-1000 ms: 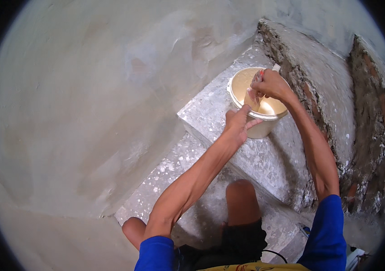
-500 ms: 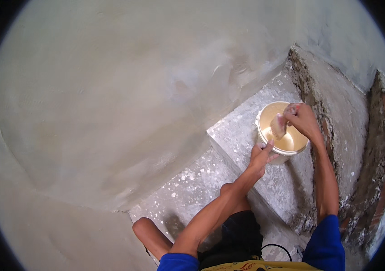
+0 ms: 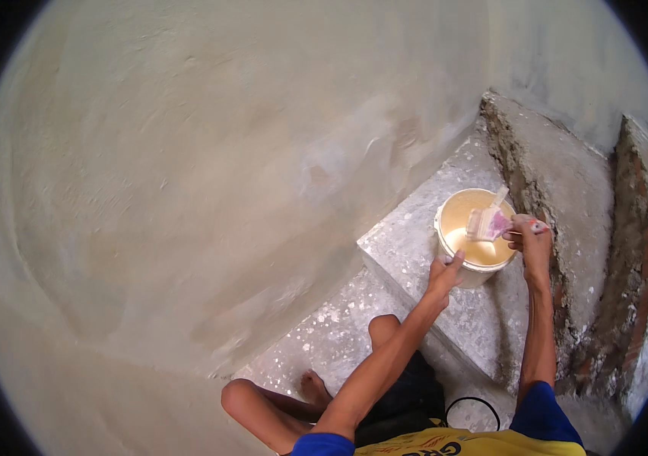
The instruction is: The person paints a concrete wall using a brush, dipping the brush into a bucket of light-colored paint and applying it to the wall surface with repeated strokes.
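A round white bucket (image 3: 470, 275) with pale yellowish liquid inside stands on a concrete step. My left hand (image 3: 443, 277) grips its near-left rim, thumb up along the edge. Over the bucket's mouth, my right hand (image 3: 531, 232) is closed on a paintbrush (image 3: 484, 225). Its wide pale bristles point left, and a pink-purple patch shows beside my fingers. A pale flat stick (image 3: 500, 197) juts up behind the brush at the far rim; whether it belongs to the brush I cannot tell.
A smooth plastered wall (image 3: 187, 167) fills the left and far side. The speckled concrete step (image 3: 400, 228) runs along it, with a lower level (image 3: 324, 319) nearer me. To the right rise rough steps (image 3: 567, 167) with exposed brick edges. A thin black loop (image 3: 474, 401) lies near my body.
My right hand has turned and drawn slightly right and down, bringing the brush more sideways over the bucket. My left hand stays on the rim. The view has shifted slightly.
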`<state>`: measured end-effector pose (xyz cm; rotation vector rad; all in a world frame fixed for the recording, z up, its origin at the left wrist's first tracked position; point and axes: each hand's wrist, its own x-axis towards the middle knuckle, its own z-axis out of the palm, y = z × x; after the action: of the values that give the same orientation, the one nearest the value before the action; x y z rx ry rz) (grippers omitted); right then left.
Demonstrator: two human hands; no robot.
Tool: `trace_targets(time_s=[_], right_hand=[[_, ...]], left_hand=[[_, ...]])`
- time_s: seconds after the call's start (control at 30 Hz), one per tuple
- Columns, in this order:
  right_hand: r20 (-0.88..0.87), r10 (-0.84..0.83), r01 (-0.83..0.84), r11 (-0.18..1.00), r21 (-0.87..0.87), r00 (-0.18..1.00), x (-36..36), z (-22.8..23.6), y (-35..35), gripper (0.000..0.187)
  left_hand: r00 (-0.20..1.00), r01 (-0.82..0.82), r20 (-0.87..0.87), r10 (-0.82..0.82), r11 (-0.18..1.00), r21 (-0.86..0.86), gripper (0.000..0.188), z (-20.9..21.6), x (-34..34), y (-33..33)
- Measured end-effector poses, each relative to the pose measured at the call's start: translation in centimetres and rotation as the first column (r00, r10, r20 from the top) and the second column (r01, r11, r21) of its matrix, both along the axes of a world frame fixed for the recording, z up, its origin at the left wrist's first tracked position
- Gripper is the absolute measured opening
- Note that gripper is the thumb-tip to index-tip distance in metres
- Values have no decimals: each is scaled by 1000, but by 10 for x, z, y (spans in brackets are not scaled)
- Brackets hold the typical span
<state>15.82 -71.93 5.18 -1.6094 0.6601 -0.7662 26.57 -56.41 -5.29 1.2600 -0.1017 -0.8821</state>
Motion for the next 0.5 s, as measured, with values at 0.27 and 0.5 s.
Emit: trace_targets(time_s=[0.27,0.5], right_hand=[[396,-212,-99,768,633,893,-48,-41,-8,35],[472,-182,-229,692,685,863,-44,-47,-2,33]], left_hand=[[999,45,11,-45,999,21,52,7,-1,7],[983,176,36,-178,983,43,55,10,9,32]])
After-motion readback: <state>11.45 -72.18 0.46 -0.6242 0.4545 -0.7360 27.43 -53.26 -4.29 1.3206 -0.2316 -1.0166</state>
